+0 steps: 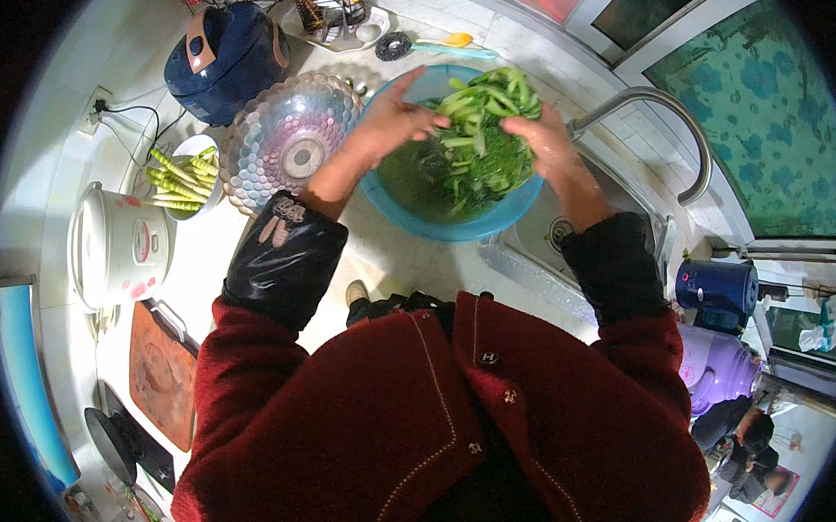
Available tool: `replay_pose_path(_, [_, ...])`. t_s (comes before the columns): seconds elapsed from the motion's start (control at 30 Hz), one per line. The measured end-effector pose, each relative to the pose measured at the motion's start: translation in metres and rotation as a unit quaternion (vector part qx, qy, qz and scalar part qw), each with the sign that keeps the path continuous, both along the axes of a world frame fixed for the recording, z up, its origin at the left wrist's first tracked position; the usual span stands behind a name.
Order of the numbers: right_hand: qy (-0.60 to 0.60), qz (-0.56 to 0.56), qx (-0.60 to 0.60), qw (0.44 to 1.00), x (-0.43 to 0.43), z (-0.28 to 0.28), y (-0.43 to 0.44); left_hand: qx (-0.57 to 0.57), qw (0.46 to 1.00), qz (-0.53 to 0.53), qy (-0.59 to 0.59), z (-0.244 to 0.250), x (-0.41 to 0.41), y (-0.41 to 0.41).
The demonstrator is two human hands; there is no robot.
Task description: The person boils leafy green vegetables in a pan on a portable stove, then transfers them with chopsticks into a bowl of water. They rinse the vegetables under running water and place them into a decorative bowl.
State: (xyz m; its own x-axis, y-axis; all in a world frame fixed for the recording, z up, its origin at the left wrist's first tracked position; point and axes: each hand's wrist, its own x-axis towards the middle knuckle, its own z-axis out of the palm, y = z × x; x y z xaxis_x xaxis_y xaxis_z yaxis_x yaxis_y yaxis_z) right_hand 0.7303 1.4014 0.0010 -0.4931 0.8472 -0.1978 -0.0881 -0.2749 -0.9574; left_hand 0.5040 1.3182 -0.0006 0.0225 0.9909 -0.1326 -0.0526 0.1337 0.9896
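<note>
A bunch of wet leafy greens [490,135] rises over a blue plastic basin [451,229] that holds dark water and more leaves. My right hand [546,137] grips the bunch at its right side, thumb on top. Above the basin's left part, my left hand [399,124] has its fingers spread, the tips close to the stems; whether they touch is blurred. The basin rests partly over the counter and partly over a stainless steel sink [531,241]. Just left of it stands an iridescent glass bowl [255,142] with a scalloped rim.
A curved faucet [704,144] arches at the right. Leftward are a dark blue rice cooker [223,70], a bowl of green stalks [183,181], a white cooker [121,251] and a wooden cutting board [161,379]. A steel scrubber [392,46] lies behind the basin. People [749,450] are far right.
</note>
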Motion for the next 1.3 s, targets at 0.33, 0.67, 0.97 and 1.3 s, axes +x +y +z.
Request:
replay_pose_path(0.33, [0.013, -0.011, 0.159, 0.987, 0.012, 0.102, 0.007, 0.012, 0.993, 0.104, -0.045, -0.043, 0.003, 0.007])
replay_pose_path(0.67, [0.055, -0.064, 0.186, 0.979, 0.013, 0.134, 0.017, -0.106, 0.915, -0.057, -0.384, 0.001, 0.071, 0.029])
replay_pose_path(0.97, [-0.025, -0.073, 0.301, 0.950, -0.007, 0.022, -0.033, -0.056, 0.801, -0.040, -0.595, -0.029, 0.066, 0.040])
replay_pose_path(1.3, [-0.100, -0.161, 0.415, 0.890, -0.026, -0.020, -0.041, 0.122, 0.784, -0.129, -0.596, -0.087, 0.087, 0.055])
